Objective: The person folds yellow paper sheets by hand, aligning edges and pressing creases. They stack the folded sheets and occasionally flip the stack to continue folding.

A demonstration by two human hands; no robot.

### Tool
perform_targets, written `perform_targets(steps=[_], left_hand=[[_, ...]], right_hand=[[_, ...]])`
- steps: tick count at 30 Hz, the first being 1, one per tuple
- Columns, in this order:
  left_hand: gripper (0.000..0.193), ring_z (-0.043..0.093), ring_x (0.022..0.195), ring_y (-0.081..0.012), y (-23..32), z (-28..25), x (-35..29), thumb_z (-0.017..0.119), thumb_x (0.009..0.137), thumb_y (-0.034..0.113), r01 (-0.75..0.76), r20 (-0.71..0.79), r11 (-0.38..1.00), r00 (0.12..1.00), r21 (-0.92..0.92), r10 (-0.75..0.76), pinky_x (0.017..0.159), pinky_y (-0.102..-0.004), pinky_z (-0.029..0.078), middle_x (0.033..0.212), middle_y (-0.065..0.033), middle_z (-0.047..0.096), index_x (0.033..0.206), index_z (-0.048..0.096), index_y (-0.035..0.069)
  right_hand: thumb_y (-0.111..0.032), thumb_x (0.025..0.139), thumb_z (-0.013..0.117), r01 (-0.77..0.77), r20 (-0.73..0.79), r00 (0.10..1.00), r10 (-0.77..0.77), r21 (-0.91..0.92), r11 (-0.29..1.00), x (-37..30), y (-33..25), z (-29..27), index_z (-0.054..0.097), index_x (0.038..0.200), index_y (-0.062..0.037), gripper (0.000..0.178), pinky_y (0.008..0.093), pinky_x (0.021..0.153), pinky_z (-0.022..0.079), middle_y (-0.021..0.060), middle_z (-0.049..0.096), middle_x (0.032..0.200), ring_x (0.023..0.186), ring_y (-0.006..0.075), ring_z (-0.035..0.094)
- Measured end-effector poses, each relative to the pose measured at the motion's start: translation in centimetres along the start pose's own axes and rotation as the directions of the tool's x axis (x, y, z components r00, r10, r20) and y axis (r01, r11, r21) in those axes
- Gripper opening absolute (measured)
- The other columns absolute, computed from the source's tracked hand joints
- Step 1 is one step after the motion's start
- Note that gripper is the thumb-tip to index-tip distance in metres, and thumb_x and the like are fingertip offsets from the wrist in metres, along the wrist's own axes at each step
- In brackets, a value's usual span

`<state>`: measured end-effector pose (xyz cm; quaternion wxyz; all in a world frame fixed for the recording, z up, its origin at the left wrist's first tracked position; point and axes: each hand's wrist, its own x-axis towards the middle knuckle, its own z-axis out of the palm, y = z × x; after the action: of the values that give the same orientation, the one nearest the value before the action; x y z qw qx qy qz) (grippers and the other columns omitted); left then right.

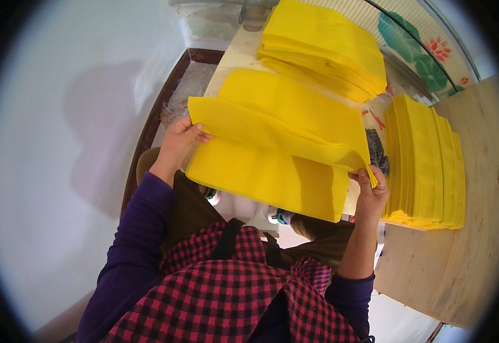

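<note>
A yellow fabric sheet is stretched between my two hands, its near edge lifted and folded over. My left hand pinches its left corner between thumb and fingers. At the other end, my right hand grips the right corner, where the cloth bunches into narrow folds. Beneath lies more flat yellow fabric, its front edge reaching past the table edge above my knees. Whether it is one layer or several, I cannot tell.
A thick stack of yellow fabric lies at the back of the table. Another folded stack stands at the right, beside a wooden board. A dark grey lump sits between the cloth and that stack. A white wall rises at my left.
</note>
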<state>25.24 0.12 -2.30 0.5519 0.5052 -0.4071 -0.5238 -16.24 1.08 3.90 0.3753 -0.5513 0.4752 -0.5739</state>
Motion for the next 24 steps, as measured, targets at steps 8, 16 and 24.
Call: perform_targets(steps=[8,16,24], left_hand=[[0.019,0.063,0.073,-0.0126,0.8,-0.9,-2.0,0.052,0.095,0.005,-0.033,0.106,0.998,0.994,0.062,0.026,0.067,-0.0270,0.050,0.088,-0.0055,0.066,0.110,0.061,0.001],[0.014,0.059,0.063,-0.0101,1.3,0.7,-2.1,0.058,0.094,0.014,0.076,-0.003,0.991,0.997,0.112,-0.077,0.061,-0.0234,0.047,0.074,-0.0045,0.064,0.097,0.062,0.001],[0.016,0.046,0.052,-0.0046,0.9,0.4,-2.4,0.065,0.091,0.017,0.099,-0.081,0.966,0.993,0.240,-0.081,0.049,-0.0207,0.036,0.065,0.0030,0.054,0.083,0.061,0.004]], right_hand=[[-0.009,0.093,0.060,-0.240,-0.068,0.968,0.242,0.038,0.970,-2.3,2.1,-0.6,0.064,0.102,0.0011,0.014,0.0234,0.066,0.050,0.0054,0.067,0.082,0.070,0.0118,0.062],[-0.013,0.094,0.059,-0.443,-0.042,0.897,0.441,-0.046,0.896,-2.3,2.6,-0.7,0.064,0.095,-0.0013,0.013,0.0199,0.055,0.043,0.0020,0.061,0.070,0.059,0.0068,0.055],[-0.015,0.092,0.063,-0.474,-0.122,0.879,0.461,-0.128,0.871,-1.4,3.2,-0.8,0.063,0.085,-0.0002,0.016,0.0195,0.050,0.036,-0.0026,0.054,0.063,0.054,0.0043,0.046]])
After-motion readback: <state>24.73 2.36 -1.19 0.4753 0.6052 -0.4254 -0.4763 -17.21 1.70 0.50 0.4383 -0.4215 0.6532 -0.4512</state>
